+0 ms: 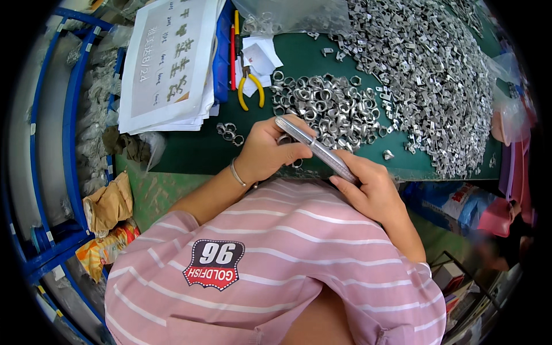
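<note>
Striped pink shirt (270,230) fills bottom centre; mid-frame, left hand (263,150) and right hand (376,188) grip a shiny silver rod (326,154).

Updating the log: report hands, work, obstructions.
Right hand grips long silver metal tool; left hand at upper end. Silver metal rings piled beyond. No blockage seen.

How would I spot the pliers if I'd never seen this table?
Find the green table, then the paper stack on its left, beside a blue bin. Just right of the bin, the pliers lie partly over white papers. Their two curved yellow handles spread apart, unlike the straight, thin red stick beside them.
</note>
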`<state>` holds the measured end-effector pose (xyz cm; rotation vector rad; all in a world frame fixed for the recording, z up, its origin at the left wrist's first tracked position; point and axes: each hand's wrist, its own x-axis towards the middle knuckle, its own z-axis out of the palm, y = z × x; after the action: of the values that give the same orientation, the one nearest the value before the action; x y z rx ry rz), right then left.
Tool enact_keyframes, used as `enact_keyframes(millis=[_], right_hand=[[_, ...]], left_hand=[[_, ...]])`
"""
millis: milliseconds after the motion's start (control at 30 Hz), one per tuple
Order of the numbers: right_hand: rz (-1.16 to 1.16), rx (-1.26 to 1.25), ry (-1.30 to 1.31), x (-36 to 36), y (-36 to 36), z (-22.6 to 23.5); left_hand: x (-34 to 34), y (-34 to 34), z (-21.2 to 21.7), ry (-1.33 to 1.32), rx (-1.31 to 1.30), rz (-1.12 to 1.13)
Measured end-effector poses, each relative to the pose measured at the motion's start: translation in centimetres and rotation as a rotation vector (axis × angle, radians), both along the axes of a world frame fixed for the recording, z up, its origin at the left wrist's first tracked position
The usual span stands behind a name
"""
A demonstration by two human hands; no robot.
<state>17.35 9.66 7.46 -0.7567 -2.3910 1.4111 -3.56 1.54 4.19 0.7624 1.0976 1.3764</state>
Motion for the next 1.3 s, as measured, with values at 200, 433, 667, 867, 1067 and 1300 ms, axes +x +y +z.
enact_keyframes(millis=[200, 433, 667, 867, 1067, 1300], right_hand=[[0.052, -0.145, 0.012, 0.0, 0.2, 0.4], [0.016, -0.224, 0.018, 0.2, 0.0, 0.6], [-0.245, -0.353, -0.014, 2.7, 0.9, -1.1], [-0.209, -0.325, -0.010, 2.4, 0.6, -0.7], [-0.197, -0.340, -0.047, 2.3, 0.8, -0.5], [-0.164, -0.296, -0.013, 1.6, 1.3, -0.3]], left_hand=[[-0.3, 0.1, -0.2, 0.244, 0.193, -0.023], [-0.9, 0.2, 0.4, 0.047, 0.144, 0.117], [-3.5, 0.8, 0.0, 0.365, 0.060, 0.238], [-2.0, 0.9, -1.4, 1.168, 0.137, 0.084], [-1.7, 1.0, -1.9, 1.277, 0.246, 0.015], [-2.4, 1.6, -1.2, 1.003, 0.211, 0.037]])
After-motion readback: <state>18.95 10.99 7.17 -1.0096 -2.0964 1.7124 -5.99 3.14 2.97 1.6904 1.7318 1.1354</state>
